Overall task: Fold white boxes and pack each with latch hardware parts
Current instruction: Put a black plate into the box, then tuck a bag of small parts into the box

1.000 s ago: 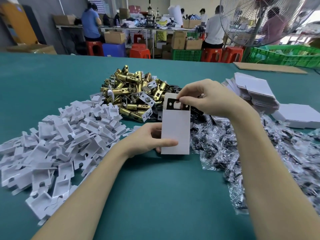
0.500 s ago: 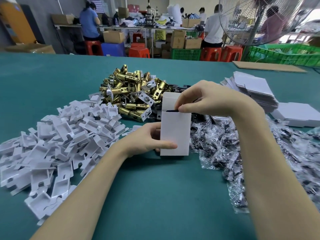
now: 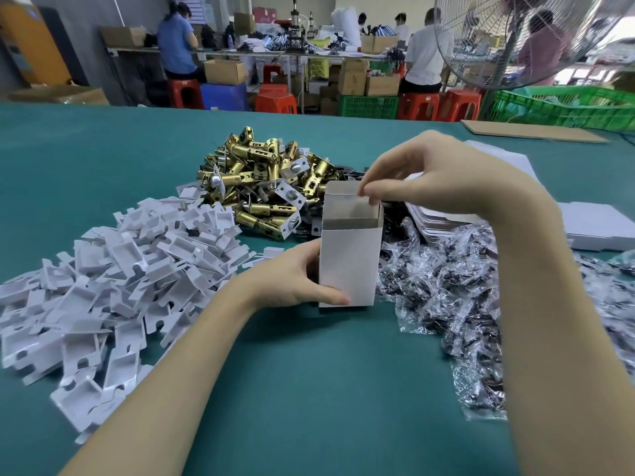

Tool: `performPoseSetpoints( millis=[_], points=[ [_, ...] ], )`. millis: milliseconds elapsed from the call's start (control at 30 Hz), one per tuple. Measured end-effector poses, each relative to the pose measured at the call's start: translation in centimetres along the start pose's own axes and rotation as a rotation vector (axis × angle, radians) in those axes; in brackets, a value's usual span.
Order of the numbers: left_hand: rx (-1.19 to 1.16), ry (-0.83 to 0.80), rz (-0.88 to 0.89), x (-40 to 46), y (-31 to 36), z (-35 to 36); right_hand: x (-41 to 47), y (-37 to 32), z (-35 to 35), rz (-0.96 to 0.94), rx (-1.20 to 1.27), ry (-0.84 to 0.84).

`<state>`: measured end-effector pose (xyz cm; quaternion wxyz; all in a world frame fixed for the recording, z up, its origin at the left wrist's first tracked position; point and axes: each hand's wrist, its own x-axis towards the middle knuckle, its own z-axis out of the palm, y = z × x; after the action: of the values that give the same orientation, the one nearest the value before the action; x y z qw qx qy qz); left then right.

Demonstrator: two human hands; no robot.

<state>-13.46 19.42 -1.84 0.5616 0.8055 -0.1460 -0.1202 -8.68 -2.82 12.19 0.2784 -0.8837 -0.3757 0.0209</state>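
A small white box (image 3: 347,266) stands upright on the green table (image 3: 309,389) at the centre. My left hand (image 3: 295,280) grips its lower left side, thumb across the front. My right hand (image 3: 422,176) pinches the raised top flap at the box's back right corner. The box's top is open and I cannot see what is inside. Behind it lies a heap of brass latches (image 3: 268,183). White card inserts (image 3: 113,286) are piled to the left, and small clear bags of dark parts (image 3: 453,293) to the right.
Flat white box blanks (image 3: 591,228) are stacked at the right, past my right arm. A sheet of brown cardboard (image 3: 529,132) lies at the far right edge. Beyond the table are a large fan (image 3: 508,39), green crates, red stools and several people at benches.
The box's top flap, pressed down by my right hand half a second ago, now stands lifted and the box top is open. My left hand keeps its hold low on the box.
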Motion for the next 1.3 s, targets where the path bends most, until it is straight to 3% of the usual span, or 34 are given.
performPoseSetpoints(
  millis=[100,167,267,367,600,767,933,1000,1133,1300],
  points=[
    [-0.015,0.107,0.058,0.2,-0.6,0.4,-0.5,1.3,-0.8,0.034,0.029,0.156],
    [-0.004,0.143,0.083,0.4,-0.9,0.6,-0.5,2.7,-1.0,0.142,-0.005,0.148],
    [0.021,0.132,0.087,0.5,-1.2,0.6,-0.4,4.8,0.0,0.373,-0.136,-0.131],
    [0.040,0.121,0.070,0.6,-1.4,0.5,0.0,6.5,2.3,0.453,-0.164,-0.345],
    [0.049,0.129,0.079,0.7,-1.5,0.7,1.0,7.7,4.6,0.452,-0.066,-0.489],
    [0.024,0.132,0.081,0.6,-1.3,0.8,0.3,6.9,3.0,0.402,0.004,-0.321],
    [0.015,0.138,0.058,0.6,-1.4,0.8,-0.7,4.4,0.1,0.225,0.323,0.242],
    [0.008,0.142,0.046,0.6,-1.4,0.8,-1.1,3.0,-0.7,0.113,0.464,0.372],
    [0.000,0.147,0.047,0.6,-1.6,0.8,-2.0,0.3,-1.6,-0.037,0.482,0.269],
    [0.007,0.156,0.032,0.5,-1.4,0.8,-0.5,-1.5,0.1,-0.004,0.008,0.152]
  ],
)
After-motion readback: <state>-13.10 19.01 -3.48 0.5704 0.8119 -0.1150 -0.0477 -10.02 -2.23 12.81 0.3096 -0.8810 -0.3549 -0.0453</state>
